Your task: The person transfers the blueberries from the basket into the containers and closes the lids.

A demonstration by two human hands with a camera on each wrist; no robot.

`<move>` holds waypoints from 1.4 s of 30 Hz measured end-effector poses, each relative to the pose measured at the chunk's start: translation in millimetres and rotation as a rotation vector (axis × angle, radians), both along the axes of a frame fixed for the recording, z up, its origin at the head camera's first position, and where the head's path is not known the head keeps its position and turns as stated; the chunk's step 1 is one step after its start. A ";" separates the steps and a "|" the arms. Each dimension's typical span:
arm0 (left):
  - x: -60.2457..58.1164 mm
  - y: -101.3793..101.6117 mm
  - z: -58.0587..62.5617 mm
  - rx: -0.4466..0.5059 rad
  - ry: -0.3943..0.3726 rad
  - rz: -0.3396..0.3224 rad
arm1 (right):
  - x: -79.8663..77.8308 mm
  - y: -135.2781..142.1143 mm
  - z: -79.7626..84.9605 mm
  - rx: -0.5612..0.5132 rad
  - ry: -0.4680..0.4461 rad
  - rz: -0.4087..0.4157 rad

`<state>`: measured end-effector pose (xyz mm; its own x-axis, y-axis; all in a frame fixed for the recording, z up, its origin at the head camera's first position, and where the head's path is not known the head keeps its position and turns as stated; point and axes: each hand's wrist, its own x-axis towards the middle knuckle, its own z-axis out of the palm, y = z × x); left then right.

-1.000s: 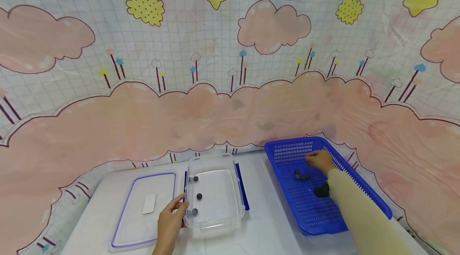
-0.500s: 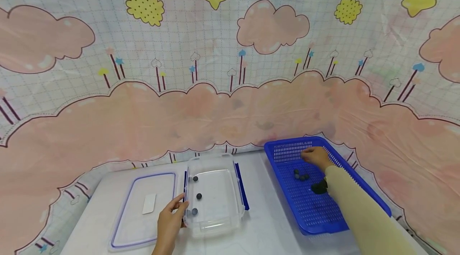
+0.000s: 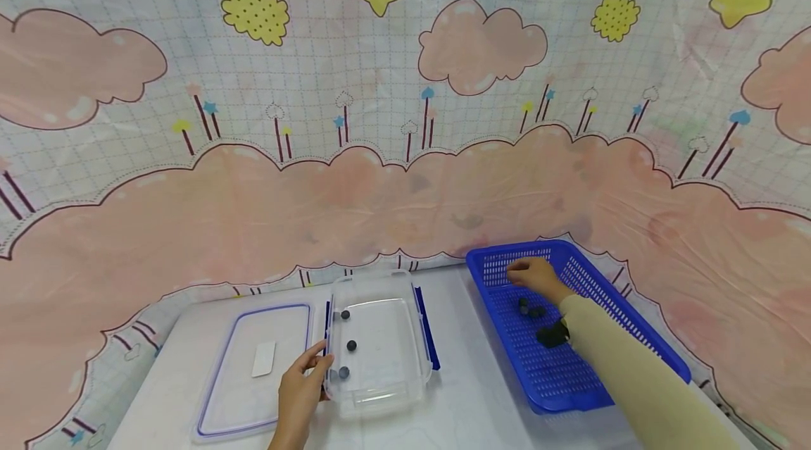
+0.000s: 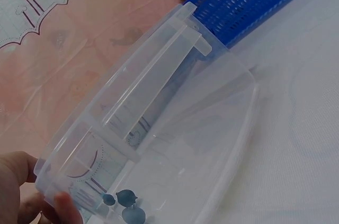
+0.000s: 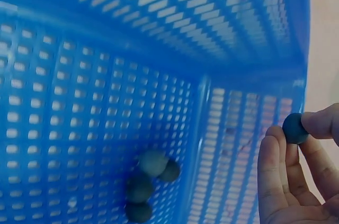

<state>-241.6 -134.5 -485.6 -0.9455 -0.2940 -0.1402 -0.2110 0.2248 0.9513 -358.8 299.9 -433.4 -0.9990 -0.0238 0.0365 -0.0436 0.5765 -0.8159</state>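
My right hand (image 3: pixel 537 278) is over the back part of the blue basket (image 3: pixel 570 394). In the right wrist view its thumb and fingertips pinch a dark round blueberry (image 5: pixel 295 128), raised beside the basket wall. Below, several more blueberries (image 5: pixel 139 187) lie clustered on the basket floor. To the left, my left hand (image 3: pixel 300 388) grips the near left side of a clear plastic box (image 3: pixel 388 399). Inside that box three blueberries (image 3: pixel 351 346) sit along the left side, and the left wrist view shows them near my fingertips (image 4: pixel 66 205).
A clear lid (image 3: pixel 222 365) with a blue seal and a white label lies left of the box. Blue latches (image 3: pixel 427 329) hang at the box's sides. A dark green lump (image 3: pixel 552 334) lies in the basket beside my right sleeve. A patterned cloth (image 3: pixel 405 210) stands behind the table.
My right hand has moved left over the basket, toward its left wall, holding the blueberry. The left hand and the box have stayed in place.
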 end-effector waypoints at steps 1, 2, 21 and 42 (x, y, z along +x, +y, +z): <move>0.1 0.0 0.1 0.001 -0.001 0.000 | 0.8 -3.2 1.4 -0.005 0.003 0.009; 0.2 0.1 0.1 0.000 -0.001 0.001 | 1.6 -6.5 2.9 -0.010 0.006 0.018; 0.5 0.2 0.4 0.003 0.008 0.007 | 19.2 -50.5 17.3 -0.021 0.033 0.123; 1.2 1.0 -2.9 0.010 0.016 0.004 | 12.1 -102.4 17.8 -0.104 -0.043 0.189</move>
